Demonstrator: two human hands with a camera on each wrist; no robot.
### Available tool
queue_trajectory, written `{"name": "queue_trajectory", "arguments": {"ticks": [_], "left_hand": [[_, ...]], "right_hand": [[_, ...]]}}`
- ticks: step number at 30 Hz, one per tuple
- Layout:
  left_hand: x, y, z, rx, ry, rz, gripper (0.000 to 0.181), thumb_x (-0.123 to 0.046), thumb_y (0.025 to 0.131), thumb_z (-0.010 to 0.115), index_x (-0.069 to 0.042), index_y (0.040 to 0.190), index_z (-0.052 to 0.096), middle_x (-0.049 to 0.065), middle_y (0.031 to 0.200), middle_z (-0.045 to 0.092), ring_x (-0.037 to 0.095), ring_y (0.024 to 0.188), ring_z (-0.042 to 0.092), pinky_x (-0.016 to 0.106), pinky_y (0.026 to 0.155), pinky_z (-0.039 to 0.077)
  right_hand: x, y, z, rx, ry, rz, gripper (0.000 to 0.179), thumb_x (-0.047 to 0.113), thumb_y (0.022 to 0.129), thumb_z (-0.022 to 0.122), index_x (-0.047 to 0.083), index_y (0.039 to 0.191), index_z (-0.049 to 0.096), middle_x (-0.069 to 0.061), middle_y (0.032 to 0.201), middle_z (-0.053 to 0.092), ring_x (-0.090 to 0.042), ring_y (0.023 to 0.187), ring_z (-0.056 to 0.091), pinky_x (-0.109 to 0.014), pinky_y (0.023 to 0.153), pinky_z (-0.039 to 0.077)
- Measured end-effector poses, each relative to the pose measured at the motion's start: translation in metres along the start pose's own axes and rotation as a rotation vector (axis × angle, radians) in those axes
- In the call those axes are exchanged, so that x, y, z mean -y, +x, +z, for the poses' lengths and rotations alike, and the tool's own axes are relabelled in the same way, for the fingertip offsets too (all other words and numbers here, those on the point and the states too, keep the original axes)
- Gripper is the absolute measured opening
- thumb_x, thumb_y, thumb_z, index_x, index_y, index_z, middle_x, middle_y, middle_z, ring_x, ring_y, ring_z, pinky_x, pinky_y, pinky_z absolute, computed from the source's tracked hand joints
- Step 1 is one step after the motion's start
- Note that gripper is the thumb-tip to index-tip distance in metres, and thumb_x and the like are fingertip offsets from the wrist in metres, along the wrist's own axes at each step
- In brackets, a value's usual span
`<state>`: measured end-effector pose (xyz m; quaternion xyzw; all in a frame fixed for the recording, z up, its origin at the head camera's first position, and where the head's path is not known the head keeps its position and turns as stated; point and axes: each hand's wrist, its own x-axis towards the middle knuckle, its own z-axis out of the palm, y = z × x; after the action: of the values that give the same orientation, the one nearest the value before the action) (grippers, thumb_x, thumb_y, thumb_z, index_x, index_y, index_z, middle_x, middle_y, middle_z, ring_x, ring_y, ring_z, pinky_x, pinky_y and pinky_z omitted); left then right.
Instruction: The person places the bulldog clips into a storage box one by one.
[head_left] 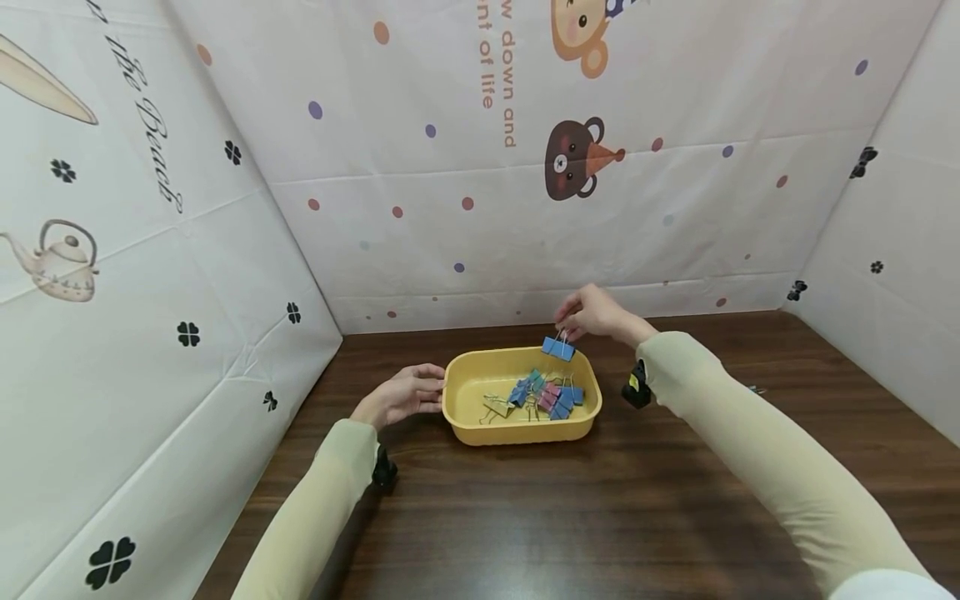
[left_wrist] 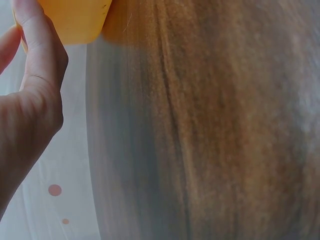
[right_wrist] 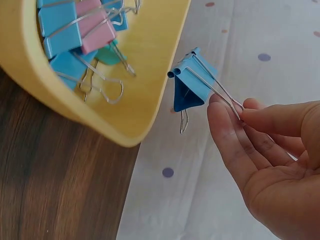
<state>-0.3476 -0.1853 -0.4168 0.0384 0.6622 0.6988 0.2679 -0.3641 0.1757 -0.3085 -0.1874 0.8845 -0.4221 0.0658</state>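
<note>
- Right hand [head_left: 596,314]: fingers pinch blue clip [head_left: 555,348] near tray's [head_left: 525,434] far-right rim.
- Left hand [head_left: 405,393]: loosely extended fingers touch tray's left end.
- Likely carrying step; next calls for steady pinch.

White printed walls [head_left: 675,92], perhaps fabric, coloured dots [head_left: 468,203], brown cartoon bear [head_left: 567,162], dark wood-grain table [head_left: 637,508], soft glare [head_left: 517,529]

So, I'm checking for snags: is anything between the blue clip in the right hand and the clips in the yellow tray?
Possibly the far rim of the yellow tray: in the head view, the blue clip in the right hand overlaps that rim's right part; whether it clears it, I can't tell. Nothing else visible intervenes.
</note>
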Motion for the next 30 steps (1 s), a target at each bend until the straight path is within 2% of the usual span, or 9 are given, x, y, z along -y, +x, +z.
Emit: {"name": "queue_trajectory", "arguments": {"ticks": [4,11,15,24,30], "left_hand": [[0.001,0.0,0.0,-0.002,0.008,0.0,0.035,-0.005,0.097,0.054,0.003,0.129,0.041,0.008,0.093,0.062,0.016,0.076,0.064,0.032,0.072,0.059],[-0.001,0.001,0.001,-0.004,0.003,-0.004,0.038,-0.006,0.097,0.055,0.003,0.13,0.04,0.008,0.093,0.061,0.016,0.075,0.064,0.031,0.072,0.059],[-0.001,0.002,0.0,0.005,0.006,0.0,0.039,-0.006,0.097,0.055,0.003,0.132,0.039,0.008,0.093,0.062,0.016,0.076,0.064,0.031,0.071,0.059],[-0.006,-0.005,0.003,0.05,0.024,-0.001,0.041,-0.004,0.099,0.05,0.006,0.135,0.034,0.006,0.095,0.062,0.015,0.08,0.064,0.031,0.075,0.058],[-0.01,-0.012,0.007,0.05,0.021,0.001,0.044,-0.003,0.098,0.05,0.007,0.137,0.031,0.006,0.093,0.061,0.015,0.08,0.063,0.03,0.074,0.058]], "right_hand": [[0.005,0.003,0.008,0.018,0.007,0.003,0.018,-0.005,0.093,0.056,-0.013,0.106,0.063,-0.031,0.104,0.067,-0.036,0.084,0.069,-0.034,0.07,0.06],[0.016,0.005,0.019,0.035,0.007,-0.021,0.018,-0.004,0.093,0.057,-0.013,0.107,0.064,-0.031,0.104,0.067,-0.036,0.085,0.069,-0.045,0.08,0.058],[0.02,0.008,0.027,0.048,0.03,-0.024,0.017,-0.006,0.092,0.056,-0.013,0.106,0.064,-0.032,0.104,0.066,-0.037,0.086,0.069,-0.048,0.081,0.057],[0.028,0.012,0.041,0.081,0.071,-0.044,0.016,-0.007,0.092,0.055,-0.013,0.104,0.064,-0.032,0.102,0.067,-0.038,0.084,0.069,-0.037,0.072,0.06],[0.035,0.012,0.048,0.096,0.045,-0.06,0.017,-0.006,0.093,0.055,-0.012,0.105,0.064,-0.031,0.103,0.067,-0.038,0.086,0.069,-0.041,0.076,0.06]]}}
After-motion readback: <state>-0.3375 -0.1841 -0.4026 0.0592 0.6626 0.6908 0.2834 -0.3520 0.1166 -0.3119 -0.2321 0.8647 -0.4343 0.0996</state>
